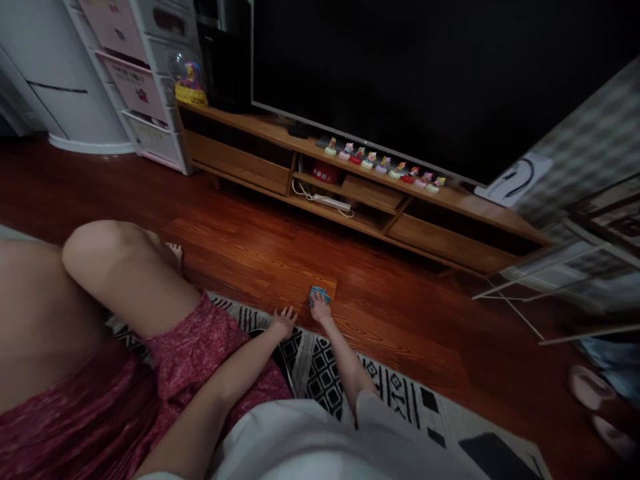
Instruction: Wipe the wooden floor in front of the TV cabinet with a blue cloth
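Note:
A small blue item (319,291), perhaps a folded cloth or a stack of cards, lies under the fingers of my right hand (320,308) on the wooden floor (400,300). Those fingers curl over it; its exact kind is too small to make out. Just left of it, my left hand (285,321) rests near the edge of the patterned rug (330,373), fingers spread and holding nothing. A dark curved object partly shows beneath my left forearm.
Ahead stands a low wooden TV cabinet (280,175) with several small figurines (370,159) before a large television (400,73). A white-framed rack (540,293) and pink slippers (593,388) are at right. Drawers (133,87) stand at left. Another person's bare leg (125,267) is beside me.

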`<state>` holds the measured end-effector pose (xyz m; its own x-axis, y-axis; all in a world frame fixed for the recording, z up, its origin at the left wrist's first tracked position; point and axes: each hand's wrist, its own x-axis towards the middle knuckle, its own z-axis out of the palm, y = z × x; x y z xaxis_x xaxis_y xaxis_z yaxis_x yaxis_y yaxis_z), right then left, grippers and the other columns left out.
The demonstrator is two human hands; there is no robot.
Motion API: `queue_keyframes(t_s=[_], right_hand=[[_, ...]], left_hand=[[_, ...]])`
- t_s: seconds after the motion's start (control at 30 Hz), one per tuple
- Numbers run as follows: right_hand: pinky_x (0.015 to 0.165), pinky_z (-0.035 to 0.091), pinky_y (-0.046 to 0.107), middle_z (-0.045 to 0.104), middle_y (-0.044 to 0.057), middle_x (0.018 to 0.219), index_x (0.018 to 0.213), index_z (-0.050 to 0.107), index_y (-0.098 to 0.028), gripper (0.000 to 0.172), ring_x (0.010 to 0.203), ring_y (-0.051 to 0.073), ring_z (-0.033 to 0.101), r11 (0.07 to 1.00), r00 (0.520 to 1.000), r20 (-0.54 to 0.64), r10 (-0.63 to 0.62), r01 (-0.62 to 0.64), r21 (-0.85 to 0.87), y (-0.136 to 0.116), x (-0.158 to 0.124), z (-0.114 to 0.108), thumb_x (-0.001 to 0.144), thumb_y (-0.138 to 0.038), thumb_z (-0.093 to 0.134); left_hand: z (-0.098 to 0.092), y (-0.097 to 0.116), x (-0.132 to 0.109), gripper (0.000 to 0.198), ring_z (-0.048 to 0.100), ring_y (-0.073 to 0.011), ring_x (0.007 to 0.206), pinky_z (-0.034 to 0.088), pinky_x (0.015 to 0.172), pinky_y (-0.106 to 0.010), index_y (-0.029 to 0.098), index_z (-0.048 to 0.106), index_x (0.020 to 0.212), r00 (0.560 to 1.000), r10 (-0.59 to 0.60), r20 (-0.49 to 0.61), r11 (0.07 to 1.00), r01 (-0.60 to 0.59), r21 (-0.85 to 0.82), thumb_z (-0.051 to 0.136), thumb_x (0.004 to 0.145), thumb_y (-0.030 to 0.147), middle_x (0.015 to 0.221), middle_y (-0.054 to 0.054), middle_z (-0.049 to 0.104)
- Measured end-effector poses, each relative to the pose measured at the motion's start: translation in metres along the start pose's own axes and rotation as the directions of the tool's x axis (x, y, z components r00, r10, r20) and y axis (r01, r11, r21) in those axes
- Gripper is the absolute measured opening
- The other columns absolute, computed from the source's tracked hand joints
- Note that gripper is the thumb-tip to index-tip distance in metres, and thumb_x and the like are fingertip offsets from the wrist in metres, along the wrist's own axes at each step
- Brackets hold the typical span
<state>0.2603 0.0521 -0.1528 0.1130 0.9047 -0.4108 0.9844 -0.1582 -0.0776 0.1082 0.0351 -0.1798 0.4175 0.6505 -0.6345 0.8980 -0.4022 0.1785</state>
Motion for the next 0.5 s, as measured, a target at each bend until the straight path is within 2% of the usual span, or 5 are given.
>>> queue_keyframes(t_s=[0.1, 0.17, 0.3, 0.4, 0.5], right_hand=[[0.115, 0.035, 0.039, 0.025, 0.010, 0.166, 0.157, 0.032, -0.021, 0.064, 0.150, 0.024, 0.027, 1.000, 1.000, -0.027, 0.005, -0.005, -0.005, -0.012, 0.017, -0.013, 0.094, -0.011, 0.038], [0.114, 0.036, 0.039, 0.026, 0.012, 0.165, 0.156, 0.034, -0.020, 0.064, 0.149, 0.025, 0.029, 1.000, 0.999, -0.028, -0.016, 0.015, -0.014, -0.017, 0.011, -0.009, 0.093, -0.010, 0.039], [0.113, 0.037, 0.036, 0.029, 0.007, 0.164, 0.154, 0.039, -0.026, 0.067, 0.149, 0.022, 0.030, 0.995, 0.995, 0.011, -0.095, 0.095, -0.029, -0.010, -0.036, 0.025, 0.089, -0.009, 0.043], [0.116, 0.034, 0.034, 0.028, 0.004, 0.165, 0.155, 0.037, -0.029, 0.073, 0.150, 0.020, 0.028, 0.990, 0.989, 0.030, -0.142, 0.142, -0.003, 0.001, -0.075, 0.058, 0.085, -0.008, 0.045], [0.118, 0.032, 0.039, 0.022, 0.002, 0.167, 0.157, 0.031, -0.031, 0.077, 0.152, 0.021, 0.022, 0.989, 0.991, 0.038, -0.129, 0.126, 0.075, 0.006, -0.085, 0.075, 0.085, -0.007, 0.043]], left_hand=[[-0.001, -0.002, -0.001, 0.089, 0.007, -0.0311, 0.155, 0.013, 0.120, -0.063, 0.026, 0.021, 0.160, 1.000, 0.016, 0.006, 1.000, -0.015, -0.002, 0.063, 0.081, 0.033, 0.168, -0.011, 0.003], [0.000, -0.004, 0.001, 0.091, 0.007, -0.0325, 0.154, 0.014, 0.119, -0.065, 0.029, 0.021, 0.160, 1.000, 0.031, -0.002, 0.999, -0.031, -0.025, 0.064, 0.080, 0.036, 0.168, -0.010, 0.002], [0.005, -0.003, 0.008, 0.093, 0.009, -0.0372, 0.154, 0.013, 0.117, -0.070, 0.033, 0.022, 0.159, 0.999, 0.041, -0.035, 0.995, -0.044, -0.085, 0.065, 0.077, 0.040, 0.168, -0.009, 0.003], [0.005, -0.001, 0.011, 0.091, 0.010, -0.0356, 0.154, 0.014, 0.118, -0.068, 0.031, 0.024, 0.159, 0.999, 0.025, -0.021, 0.996, -0.027, -0.087, 0.064, 0.078, 0.036, 0.168, -0.009, 0.005], [0.002, 0.001, 0.010, 0.086, 0.013, -0.0344, 0.154, 0.017, 0.118, -0.067, 0.031, 0.026, 0.158, 1.000, 0.017, -0.016, 0.998, -0.018, -0.065, 0.063, 0.080, 0.034, 0.168, -0.009, 0.007]])
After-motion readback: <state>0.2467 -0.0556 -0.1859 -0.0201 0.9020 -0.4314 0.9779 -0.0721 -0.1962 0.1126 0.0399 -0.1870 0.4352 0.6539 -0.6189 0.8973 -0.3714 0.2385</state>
